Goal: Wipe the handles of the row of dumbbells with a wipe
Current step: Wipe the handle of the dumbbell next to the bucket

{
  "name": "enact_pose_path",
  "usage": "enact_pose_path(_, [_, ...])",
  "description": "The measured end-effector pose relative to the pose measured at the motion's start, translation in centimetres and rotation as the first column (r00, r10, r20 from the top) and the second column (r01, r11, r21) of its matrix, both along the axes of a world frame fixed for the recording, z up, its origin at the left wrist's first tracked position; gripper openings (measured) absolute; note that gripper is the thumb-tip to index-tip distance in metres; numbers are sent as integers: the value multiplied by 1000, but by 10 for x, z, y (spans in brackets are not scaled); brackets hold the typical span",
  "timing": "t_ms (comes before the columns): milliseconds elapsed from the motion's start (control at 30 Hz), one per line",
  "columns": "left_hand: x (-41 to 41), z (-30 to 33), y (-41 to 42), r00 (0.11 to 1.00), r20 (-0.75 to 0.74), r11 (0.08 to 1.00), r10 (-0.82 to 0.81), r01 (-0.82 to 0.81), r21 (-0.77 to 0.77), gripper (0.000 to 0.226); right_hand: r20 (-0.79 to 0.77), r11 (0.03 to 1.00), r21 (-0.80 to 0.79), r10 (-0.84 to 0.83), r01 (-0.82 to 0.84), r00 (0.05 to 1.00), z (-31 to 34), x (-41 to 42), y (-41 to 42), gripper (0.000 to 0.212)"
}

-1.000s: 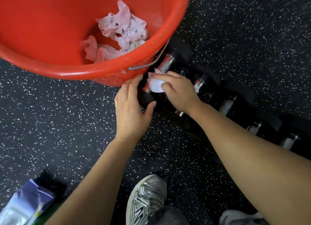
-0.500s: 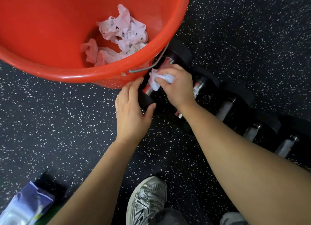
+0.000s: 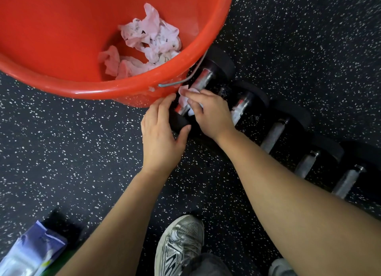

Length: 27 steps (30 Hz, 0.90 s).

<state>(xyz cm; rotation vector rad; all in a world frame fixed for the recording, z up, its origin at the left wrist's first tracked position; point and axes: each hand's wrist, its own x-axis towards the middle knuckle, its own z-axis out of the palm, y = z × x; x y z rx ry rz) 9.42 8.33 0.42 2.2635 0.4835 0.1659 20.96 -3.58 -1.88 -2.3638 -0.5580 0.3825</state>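
A row of black dumbbells with chrome handles runs from the centre to the right edge of the speckled floor. The leftmost dumbbell (image 3: 206,77) lies against the bucket. My right hand (image 3: 210,114) presses a white wipe (image 3: 184,97) around the near part of its handle. My left hand (image 3: 160,131) cups that dumbbell's near black end (image 3: 179,123), thumb on one side, fingers on the other. The neighbouring dumbbell (image 3: 245,104) is partly hidden by my right hand. Further dumbbell handles (image 3: 273,135) show duller grey.
A big red bucket (image 3: 82,83) with crumpled used wipes (image 3: 148,42) and a wire bail fills the upper left, touching the first dumbbell. A blue wipe packet (image 3: 31,253) lies bottom left. My grey shoe (image 3: 181,242) is at the bottom centre.
My right hand slid the wipe up the handle toward the far end, then back down toward the near end. My left hand kept its hold on the near weight.
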Motion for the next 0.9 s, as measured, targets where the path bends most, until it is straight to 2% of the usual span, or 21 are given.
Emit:
enact_pose_path(200, [0,0,1,1000,7,1000,4,-4,-6,78,96,995,-71,-57,64,994,3,-1,5,32])
enact_pose_path(300, [-1,1,2,1000,-3,1000,-2,2,-10,79,87,996,-60,-67,72,994,-1,1,5,29])
enact_pose_path(433, [0,1,0,1000,-6,1000,5,-5,-13,80,10,983,-18,185,-184,983,-6,4,-6,33])
enact_pose_path(533, [-1,1,-1,1000,-4,1000,7,-7,-10,79,49,947,-126,302,-294,952,-4,14,-11,33])
enact_pose_path(600, [-1,0,0,1000,2,1000,3,-3,-13,78,104,965,-120,244,-231,964,-2,23,-14,33])
enact_pose_path(700, [0,0,2,1000,4,1000,-5,5,-18,78,135,993,-115,16,-1,991,-4,40,-18,39])
enact_pose_path(767, [0,1,2,1000,3,1000,-9,9,-18,79,124,991,-102,-68,81,990,-7,44,-20,43])
enact_pose_path(833, [0,1,2,1000,6,1000,-7,7,-19,78,87,996,-76,-49,55,995,-9,41,-21,42])
enact_pose_path(900, [0,0,1,1000,4,1000,-2,2,-18,78,42,997,-47,58,-56,997,-9,30,-20,39])
